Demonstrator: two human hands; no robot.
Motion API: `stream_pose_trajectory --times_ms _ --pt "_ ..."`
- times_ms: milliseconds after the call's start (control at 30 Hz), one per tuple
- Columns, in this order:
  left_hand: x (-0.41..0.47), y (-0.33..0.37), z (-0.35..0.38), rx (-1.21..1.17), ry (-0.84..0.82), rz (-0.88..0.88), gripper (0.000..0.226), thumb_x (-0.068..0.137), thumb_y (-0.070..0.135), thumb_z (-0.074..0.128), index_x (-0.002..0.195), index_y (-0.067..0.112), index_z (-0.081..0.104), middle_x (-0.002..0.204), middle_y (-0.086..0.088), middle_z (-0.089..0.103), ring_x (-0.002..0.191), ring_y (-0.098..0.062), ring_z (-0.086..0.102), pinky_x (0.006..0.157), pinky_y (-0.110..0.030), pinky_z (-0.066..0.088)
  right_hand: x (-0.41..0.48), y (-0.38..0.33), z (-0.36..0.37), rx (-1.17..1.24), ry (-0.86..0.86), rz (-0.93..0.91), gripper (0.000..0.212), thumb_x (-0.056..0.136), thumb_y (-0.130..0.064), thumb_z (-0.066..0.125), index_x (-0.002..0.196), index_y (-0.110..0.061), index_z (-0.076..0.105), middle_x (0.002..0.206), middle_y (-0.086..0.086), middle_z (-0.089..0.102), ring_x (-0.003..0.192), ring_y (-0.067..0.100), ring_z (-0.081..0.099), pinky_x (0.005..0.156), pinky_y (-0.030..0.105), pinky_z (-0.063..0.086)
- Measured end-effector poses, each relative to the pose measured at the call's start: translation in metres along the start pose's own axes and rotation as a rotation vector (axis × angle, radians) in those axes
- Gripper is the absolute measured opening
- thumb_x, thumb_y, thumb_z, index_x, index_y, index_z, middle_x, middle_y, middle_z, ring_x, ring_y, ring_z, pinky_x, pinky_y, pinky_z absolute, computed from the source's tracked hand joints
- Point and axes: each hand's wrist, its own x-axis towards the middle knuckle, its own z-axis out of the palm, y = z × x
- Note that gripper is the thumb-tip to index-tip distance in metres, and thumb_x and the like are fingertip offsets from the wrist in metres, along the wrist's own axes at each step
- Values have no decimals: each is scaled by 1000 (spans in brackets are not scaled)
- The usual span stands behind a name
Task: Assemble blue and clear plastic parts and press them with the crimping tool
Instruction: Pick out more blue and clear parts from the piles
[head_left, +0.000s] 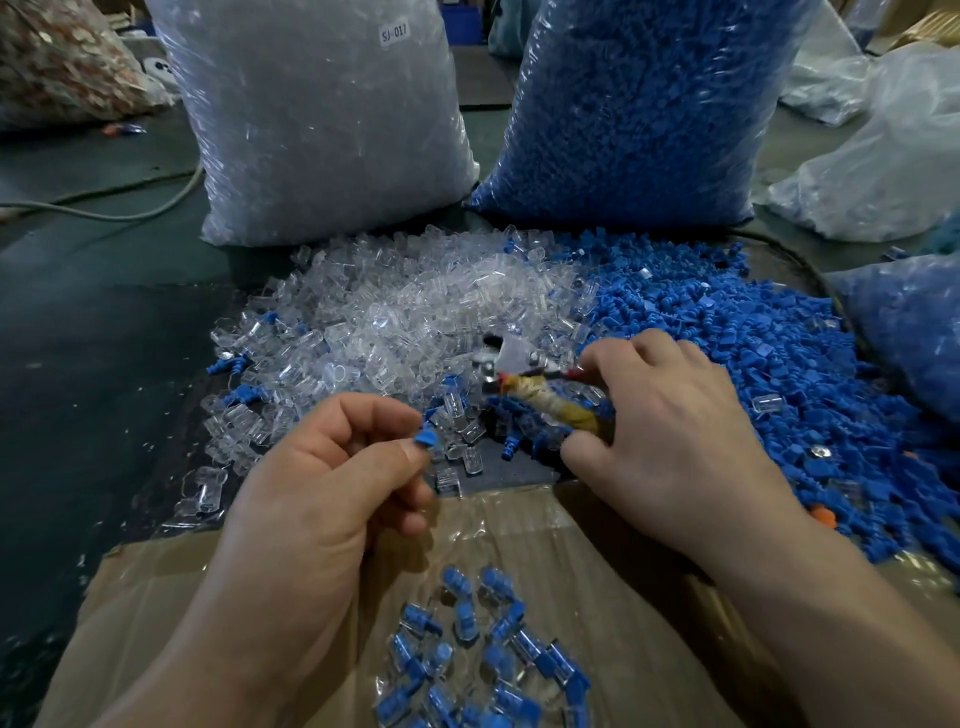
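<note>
My left hand (332, 483) pinches a small blue plastic part (427, 439) between thumb and forefinger, above the near edge of the piles. My right hand (670, 436) grips the crimping tool (540, 395) by its tape-wrapped handles; the tool's head points left over the loose parts. A heap of clear plastic parts (395, 317) lies ahead at centre-left. A heap of blue plastic parts (737, 353) spreads to the right of it. Several assembled blue-and-clear pieces (483, 660) lie in the cardboard box below my hands.
Two big plastic sacks stand behind the heaps, a clear-part sack (322, 119) on the left and a blue-part sack (644, 109) on the right. The cardboard box flap (519, 525) lies under my wrists. More bags (883, 171) sit at right. A cable (104, 208) crosses the dark floor at left.
</note>
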Motion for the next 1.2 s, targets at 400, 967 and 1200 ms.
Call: stream_pose_trajectory --times_ms 400,967,1200 --pt "5 -6 -10 73 110 218 12 86 12 68 88 22 73 81 -15 72 59 -17 64 50 -23 53 -25 -19 -14 246 -32 -289 49 76 -50 43 120 -30 52 102 -16 55 95 7 50 79 26 45" --pt "-8 1 2 229 81 306 17 69 20 64 83 25 74 74 -8 71 58 -15 64 50 -22 54 -20 -13 -15 95 -113 -344 46 77 -56 47 118 -37 55 92 -22 55 86 4 48 72 13 32" --pt "-9 6 3 294 95 310 16 71 22 65 84 27 73 75 -8 71 59 -17 67 52 -23 56 -22 -12 -18 151 -137 -297 42 74 -57 46 110 -38 56 88 -21 59 84 3 53 74 26 48"
